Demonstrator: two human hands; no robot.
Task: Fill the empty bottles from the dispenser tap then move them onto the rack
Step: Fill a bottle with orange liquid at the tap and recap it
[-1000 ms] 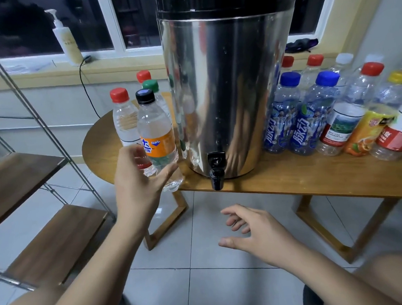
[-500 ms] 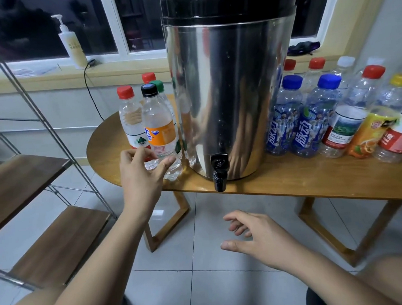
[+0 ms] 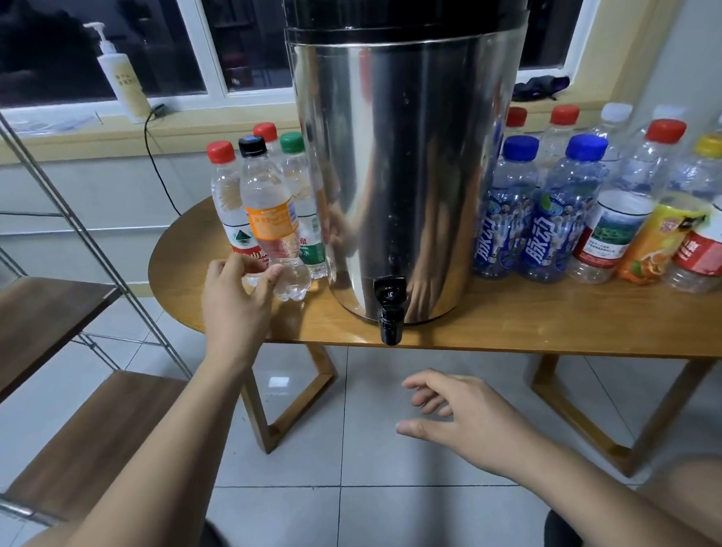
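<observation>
A clear bottle with an orange label and black cap (image 3: 270, 219) stands upright on the wooden table (image 3: 520, 319), left of the steel dispenser (image 3: 408, 166). My left hand (image 3: 235, 296) is at its base with loosened fingers; only the thumb tip touches the bottle. Three other capped bottles, two red (image 3: 230, 205) and one green (image 3: 300, 192), stand just behind it. The black tap (image 3: 389, 309) juts over the table's front edge. My right hand (image 3: 454, 410) hovers below the tap over the floor, fingers spread and holding nothing.
Several bottles, two with blue caps (image 3: 556, 208), crowd the table right of the dispenser. The rack's wooden shelves (image 3: 39, 315) and metal frame stand at the left. A pump bottle (image 3: 121, 76) and a black cable are on the window sill.
My left hand has set the orange-label bottle down on the table beside the other bottles and eased its grip. My right hand has barely moved.
</observation>
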